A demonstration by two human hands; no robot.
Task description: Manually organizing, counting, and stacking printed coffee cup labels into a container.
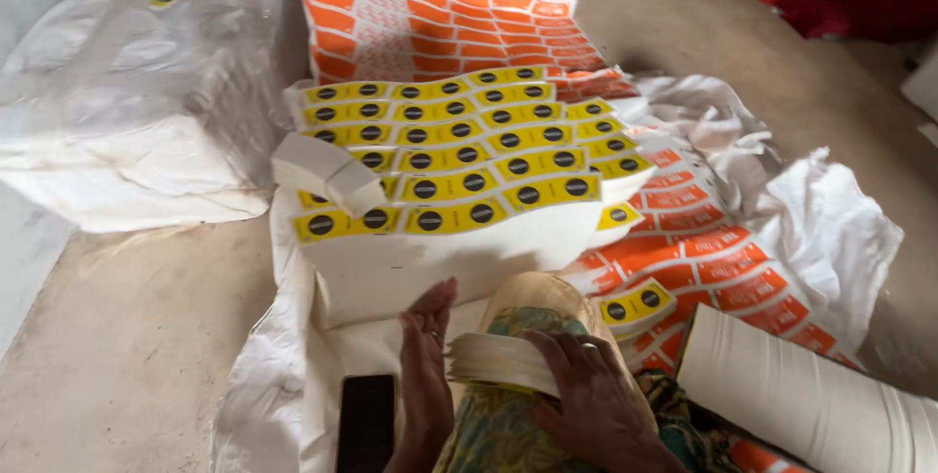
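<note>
right hand [596,397] clasps the near edge of a small stack of cut labels [498,356] resting on the person's knee, while the left hand [427,365] lies flat and unclenched against the stack's left end, beside a black phone [366,422]. just beyond the knee rest stacked sheets of yellow labels with black dots [459,155], then orange label sheets [430,23], all on white sacking [821,229]; a white paper roll [801,400] lies at lower right.
</note>
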